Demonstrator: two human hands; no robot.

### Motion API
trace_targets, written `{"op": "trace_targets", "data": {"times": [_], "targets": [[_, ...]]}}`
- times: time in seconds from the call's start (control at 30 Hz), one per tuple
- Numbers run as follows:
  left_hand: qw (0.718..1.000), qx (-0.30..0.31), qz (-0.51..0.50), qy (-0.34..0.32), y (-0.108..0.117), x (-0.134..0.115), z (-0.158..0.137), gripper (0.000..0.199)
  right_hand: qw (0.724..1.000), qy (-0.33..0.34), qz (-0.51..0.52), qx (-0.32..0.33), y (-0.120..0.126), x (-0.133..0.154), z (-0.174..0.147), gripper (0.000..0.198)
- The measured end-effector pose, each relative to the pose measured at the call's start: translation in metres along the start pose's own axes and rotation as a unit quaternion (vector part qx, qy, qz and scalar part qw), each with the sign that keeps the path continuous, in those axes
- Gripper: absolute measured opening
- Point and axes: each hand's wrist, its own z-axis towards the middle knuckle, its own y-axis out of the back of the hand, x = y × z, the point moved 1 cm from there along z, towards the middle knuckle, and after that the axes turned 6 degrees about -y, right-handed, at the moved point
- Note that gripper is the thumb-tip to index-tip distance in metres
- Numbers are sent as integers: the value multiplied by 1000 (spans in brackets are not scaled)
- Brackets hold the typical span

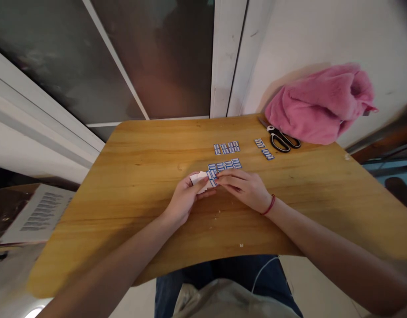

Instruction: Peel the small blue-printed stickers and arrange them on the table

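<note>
Near the middle of the wooden table, my left hand (185, 196) is closed around a small stack of white paper pieces (199, 180). A blue-and-white label sheet (211, 178) lies at the right end of that stack. The fingers of my right hand (245, 187) pinch the right edge of this label sheet. Just beyond my hands, a row of blue-edged labels (228, 165) lies on the table, partly hidden by my right fingers. Farther back is a second row of labels (226, 148).
Two more label pieces (267, 154) lie at the right, beside black-handled scissors (280, 140). A pink plush item (322, 104) sits at the table's back right corner. Small white scraps (241, 245) dot the wooden table (140, 176). A cardboard box (40, 216) stands left of it.
</note>
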Motion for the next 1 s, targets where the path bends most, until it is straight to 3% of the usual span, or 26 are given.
{"op": "trace_targets", "data": {"times": [0.2, 0.33, 0.47, 0.6, 0.67, 0.8, 1.0], "targets": [[999, -29, -15, -31, 0, -2, 0, 24, 999, -3, -36, -13, -3, -12, 4, 17], [997, -43, -39, -55, 2, -7, 1, 23, 997, -69, 10, -24, -2, -19, 14, 17], [995, -57, -59, -58, 4, -8, 3, 23, 996, -86, -11, -9, 0, -23, 37, 19], [995, -35, -69, -55, 4, -7, 3, 22, 990, -117, -84, -11, -8, -42, 69, 22], [996, -28, -71, -51, 4, -7, 3, 22, 987, -107, -118, 9, -17, -55, 80, 23], [996, -31, -73, -47, 5, -7, 4, 22, 981, -42, -153, 109, -31, -72, 82, 18], [995, 4, -98, -30, 0, -6, 2, 18, 977, -50, -154, 139, -30, -76, 74, 19]]}}
